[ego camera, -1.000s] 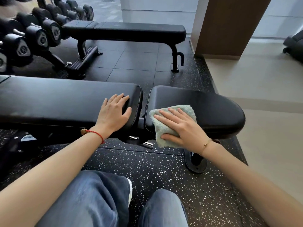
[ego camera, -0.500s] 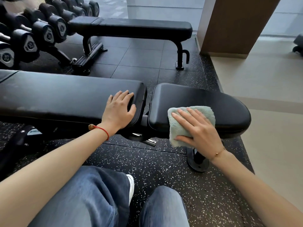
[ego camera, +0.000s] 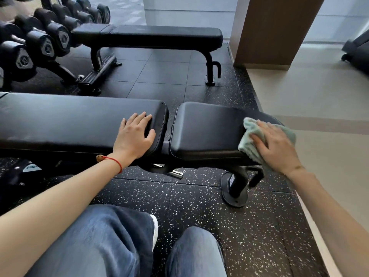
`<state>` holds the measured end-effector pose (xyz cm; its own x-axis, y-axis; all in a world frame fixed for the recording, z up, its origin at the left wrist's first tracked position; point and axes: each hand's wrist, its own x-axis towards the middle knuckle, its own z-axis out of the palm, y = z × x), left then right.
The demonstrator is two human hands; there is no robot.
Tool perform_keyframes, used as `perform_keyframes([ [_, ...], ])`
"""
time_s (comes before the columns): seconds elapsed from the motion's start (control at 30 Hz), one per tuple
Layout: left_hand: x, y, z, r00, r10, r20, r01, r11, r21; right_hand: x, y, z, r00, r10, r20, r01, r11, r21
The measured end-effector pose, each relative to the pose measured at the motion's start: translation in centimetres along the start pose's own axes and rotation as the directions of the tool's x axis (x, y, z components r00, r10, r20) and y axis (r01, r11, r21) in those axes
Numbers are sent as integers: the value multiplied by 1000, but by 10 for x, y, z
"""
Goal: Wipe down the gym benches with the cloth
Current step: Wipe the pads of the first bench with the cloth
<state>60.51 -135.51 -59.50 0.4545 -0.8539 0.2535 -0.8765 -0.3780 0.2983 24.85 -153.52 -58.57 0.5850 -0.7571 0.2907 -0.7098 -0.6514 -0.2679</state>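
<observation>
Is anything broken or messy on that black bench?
Nothing stands out. The near black padded bench looks whole, with no tears or spills showing. The right hand presses the pale green fluffy cloth on its seat end, and the left hand rests flat on the long pad.

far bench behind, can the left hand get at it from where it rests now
Probably not without moving. The left hand lies flat on the near bench, and the far bench stands across a strip of open floor. Nothing blocks the way; it just looks beyond arm's reach.

Left hand (ego camera: 134, 136) flat, fingers spread; right hand (ego camera: 274, 145) palm down, fingers extended
</observation>
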Motion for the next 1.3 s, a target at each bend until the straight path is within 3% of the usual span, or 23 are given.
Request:
perform_keyframes([
  [0.1,0,-1,2,1000,6,-4,-5,1000,13,57,-36,20,988,51,145,-42,997,-63],
  [0.23,1,-4,4,1000,5,-15,-5,1000,18,47,-116,43,935,-247,253,259,966,-16],
  [0.33,-1,-7,1,1000,11,0,-11,1000,14,3,-120,30,892,-405,203,385,914,133],
  [0.43,0,-8,0,1000,15,9,-15,1000,22,24,-69,24,957,-259,127,243,961,131],
  [0.5,0,-6,1,1000,7,-1,-7,1000,30,64,-56,28,983,-51,176,41,997,60],
  [0.57,0,-3,1,1000,3,-9,-2,1000,28,102,-74,41,973,51,227,-40,998,-54],
  [0.63,1,-3,1,1000,5,-16,-5,1000,23,122,-107,55,967,-28,254,49,996,-77],
  [0.7,1,-5,2,999,10,-30,-10,1000,14,112,-140,63,938,-199,283,216,976,-29],
  [0.77,1,-7,2,999,14,-37,-14,1000,8,77,-155,57,895,-349,277,347,936,58],
  [0.83,2,-8,2,999,17,-38,-17,1000,7,41,-145,45,879,-422,221,388,903,182],
  [0.93,2,-7,2,999,14,-35,-13,1000,11,40,-100,36,922,-355,152,322,924,207],
  [1.03,1,-4,2,999,6,-34,-5,1000,17,91,-82,41,981,-68,180,48,993,111],
  [1.1,2,-4,2,999,6,-40,-5,1000,13,119,-96,52,978,10,206,-10,1000,-1],
  [1.17,2,-6,2,999,13,-41,-12,1000,10,122,-120,60,971,-62,232,64,998,0],
  [1.3,1,-8,1,999,12,-37,-12,1000,3,51,-134,45,909,-355,218,323,931,170],
])
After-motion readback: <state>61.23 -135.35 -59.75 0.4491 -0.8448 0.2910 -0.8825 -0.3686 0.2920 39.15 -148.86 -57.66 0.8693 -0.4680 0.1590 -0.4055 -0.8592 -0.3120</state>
